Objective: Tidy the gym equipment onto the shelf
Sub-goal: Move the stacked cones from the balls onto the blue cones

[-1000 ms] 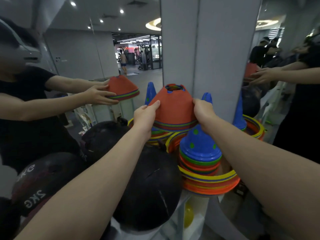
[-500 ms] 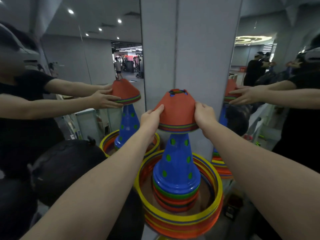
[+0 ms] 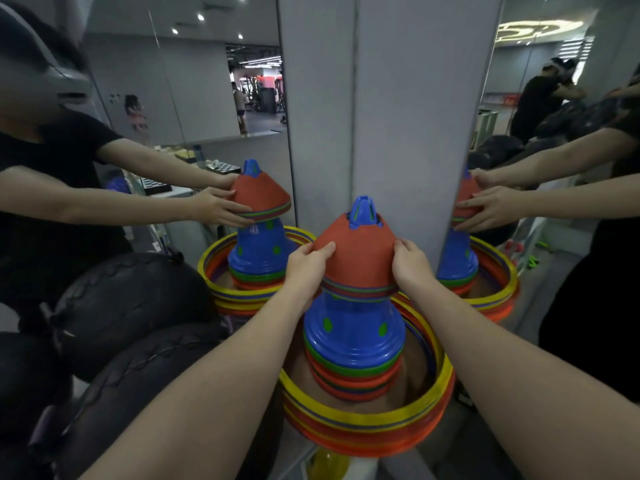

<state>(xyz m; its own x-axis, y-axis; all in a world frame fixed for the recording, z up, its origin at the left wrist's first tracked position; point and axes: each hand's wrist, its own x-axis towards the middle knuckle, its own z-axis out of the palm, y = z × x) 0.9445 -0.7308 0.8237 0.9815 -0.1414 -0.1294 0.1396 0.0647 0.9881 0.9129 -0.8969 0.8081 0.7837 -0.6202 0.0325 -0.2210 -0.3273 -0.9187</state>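
A stack of orange disc cones (image 3: 358, 256) with coloured rims sits over the top of a tall blue cone (image 3: 353, 336) with green dots; the blue tip pokes out through the stack's hole. My left hand (image 3: 308, 263) grips the stack's left side and my right hand (image 3: 410, 265) grips its right side. The blue cone stands on more stacked disc cones inside a pile of yellow, orange and blue flat rings (image 3: 367, 422) on the shelf top.
A grey pillar (image 3: 381, 98) with mirrors on both sides stands right behind the cones and reflects me and the stack. Black medicine balls (image 3: 135, 299) lie close on the left. A yellow ball (image 3: 329, 464) shows below the rings.
Both hands have lowered the orange disc stack down over the blue cone, so the blue tip now sticks out through the top. My view has moved closer and lower.
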